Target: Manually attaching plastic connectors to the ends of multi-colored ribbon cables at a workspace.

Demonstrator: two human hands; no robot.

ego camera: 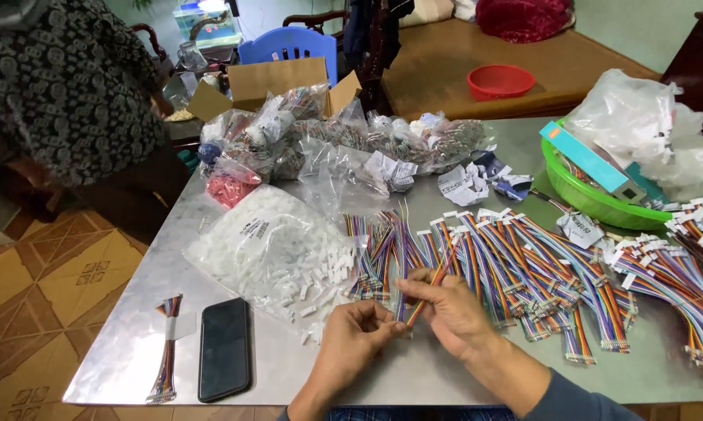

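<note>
Left hand: the left hand [357, 331] hovered over the near edge of the table [133, 335], fingers pinched shut on the lower end of a rainbow ribbon cable [408, 300].
Right hand: the right hand [450, 312] sat just beside the left, thumb and forefinger closed on the same rainbow ribbon cable a little higher up.
Cable in hand: it ran upward between the two hands, its loose wire ends fanning out above the fingers.
Cable rows: many more multicoloured cables with white connectors [523, 265] lay in overlapping rows across the table's right half.
Large bag: a clear plastic bag of small white connectors [270, 245] lay left of the hands, with a white label on its top; some pieces had spilled at its near edge.
Far bags: a heap of clear bags of parts [344, 136] lay along the far side, beside a small bag of red pieces [228, 187].
Paper labels: crumpled white slips [464, 183] lay behind the cable rows.
Basin: a green plastic basin [585, 199] at the right held a long teal box [589, 160] and a crumpled clear bag.
Box: an open cardboard box [273, 82] stood behind the table.
Near left: a black phone [224, 348] lay face up, next to a tied cable bundle [167, 347].
Other person: someone in a dark patterned top [63, 86] stood at the far left.
</note>
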